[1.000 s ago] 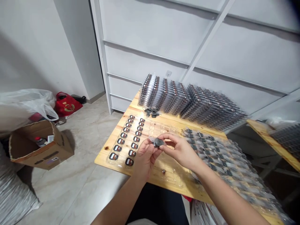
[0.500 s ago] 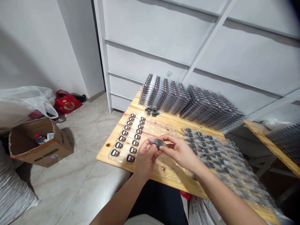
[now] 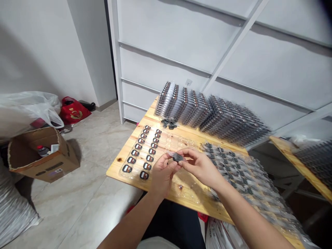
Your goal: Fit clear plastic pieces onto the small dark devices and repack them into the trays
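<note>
A small dark oval device [image 3: 177, 157] is between my two hands above the wooden table [image 3: 155, 189]. My left hand [image 3: 163, 171] is closed, pinching its left side, where a bit of clear plastic film shows. My right hand [image 3: 201, 168] is closed on its right end with thumb and fingers. Below and to the left, a clear blister tray [image 3: 138, 159] holds two columns of small dark devices with white-and-orange faces. More clear tray hollows [image 3: 178, 141] lie behind my hands. A small heap of dark pieces [image 3: 169, 123] sits farther back.
Upright filled trays [image 3: 228, 117] line the table's back edge. At right are layered trays [image 3: 241, 176] of dark pieces with translucent strips. A second wooden table [image 3: 298, 155] stands beyond. A cardboard box [image 3: 62, 162] and a red bag [image 3: 74, 110] are on the floor at left.
The dark device has risen slightly and tilted between my fingers, so more of its flat dark face shows. Both hands keep their grip; the trays have not visibly changed.
</note>
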Motion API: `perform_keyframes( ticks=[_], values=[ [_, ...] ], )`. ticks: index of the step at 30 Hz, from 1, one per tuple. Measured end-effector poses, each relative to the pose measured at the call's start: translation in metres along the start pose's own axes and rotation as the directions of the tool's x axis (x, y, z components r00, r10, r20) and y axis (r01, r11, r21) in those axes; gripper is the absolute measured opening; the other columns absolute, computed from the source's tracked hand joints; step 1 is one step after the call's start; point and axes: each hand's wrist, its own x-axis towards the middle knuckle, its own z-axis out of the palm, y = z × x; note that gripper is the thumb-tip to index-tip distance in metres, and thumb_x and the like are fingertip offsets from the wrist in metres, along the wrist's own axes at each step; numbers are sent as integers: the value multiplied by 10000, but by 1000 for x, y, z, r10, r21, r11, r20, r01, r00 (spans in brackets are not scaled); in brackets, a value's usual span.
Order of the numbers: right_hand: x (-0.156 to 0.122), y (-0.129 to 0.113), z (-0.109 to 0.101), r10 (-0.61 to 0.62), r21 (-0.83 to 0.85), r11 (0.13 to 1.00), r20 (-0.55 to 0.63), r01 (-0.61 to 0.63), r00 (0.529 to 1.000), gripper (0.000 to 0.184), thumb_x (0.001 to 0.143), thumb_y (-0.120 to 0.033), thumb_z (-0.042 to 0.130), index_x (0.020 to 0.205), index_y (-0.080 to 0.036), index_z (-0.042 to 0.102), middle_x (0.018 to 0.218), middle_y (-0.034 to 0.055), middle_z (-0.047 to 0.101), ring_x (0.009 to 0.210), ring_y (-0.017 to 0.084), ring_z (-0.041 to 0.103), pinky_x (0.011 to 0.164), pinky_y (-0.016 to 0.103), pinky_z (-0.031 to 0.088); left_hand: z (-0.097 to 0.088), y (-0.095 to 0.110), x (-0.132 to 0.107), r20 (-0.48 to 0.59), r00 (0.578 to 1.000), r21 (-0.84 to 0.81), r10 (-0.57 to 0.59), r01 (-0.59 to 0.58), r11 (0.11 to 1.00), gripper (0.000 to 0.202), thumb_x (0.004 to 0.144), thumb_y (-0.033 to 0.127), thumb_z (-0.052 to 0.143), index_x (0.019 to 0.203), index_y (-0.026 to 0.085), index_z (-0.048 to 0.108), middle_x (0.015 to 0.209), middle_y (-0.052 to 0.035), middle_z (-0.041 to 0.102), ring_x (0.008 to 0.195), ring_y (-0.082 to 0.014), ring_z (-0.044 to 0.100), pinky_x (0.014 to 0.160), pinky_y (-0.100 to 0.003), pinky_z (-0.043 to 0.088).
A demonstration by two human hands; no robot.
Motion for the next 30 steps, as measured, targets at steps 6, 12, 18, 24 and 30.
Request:
perform_keyframes(
  ticks=[6, 12, 18, 24, 30],
  values=[
    [1, -1, 0, -10, 4, 1000, -9, 10, 1000, 239, 753, -244, 569, 979, -168, 563, 988, 49, 551, 839, 146, 553, 719, 254, 471, 1, -1, 1, 9, 1000, -8, 16, -16, 1000, 295, 676, 188, 670, 938, 128, 548, 910, -57, 589, 815, -134, 579, 779, -252, 463],
    [2, -1, -2, 20, 35, 999, 21, -21, 1000, 253, 738, -253, 583, 972, -162, 557, 948, 50, 561, 836, 148, 541, 714, 254, 467, -2, -2, 1, 38, 999, -6, 34, -34, 999, 244, 702, 163, 643, 925, 132, 549, 945, -56, 573, 853, -130, 565, 772, -237, 461],
    [3, -3, -2, 36, 85, 996, 70, -42, 997, 269, 727, -251, 595, 973, -149, 558, 928, 53, 578, 822, 140, 542, 714, 243, 465, -7, -5, 0, 38, 998, -7, 44, -43, 999, 227, 712, 149, 634, 922, 152, 549, 948, -43, 562, 849, -124, 563, 777, -250, 468],
    [3, -4, 0, 43, 87, 995, 65, -48, 997, 272, 724, -269, 605, 957, -137, 554, 872, 47, 576, 793, 133, 548, 698, 227, 466, -9, -5, 0, 51, 996, 73, 74, -78, 994, 229, 738, 173, 616, 954, 139, 548, 948, -67, 572, 831, -135, 568, 767, -270, 477],
    [2, -4, -1, 28, 59, 998, 60, -32, 998, 272, 729, -273, 601, 959, -139, 543, 894, 53, 574, 818, 136, 547, 724, 234, 459, -10, -5, 1, 89, 993, 68, 81, -87, 994, 214, 752, 185, 610, 952, 143, 547, 970, -75, 573, 867, -148, 567, 772, -268, 474]
  ],
)
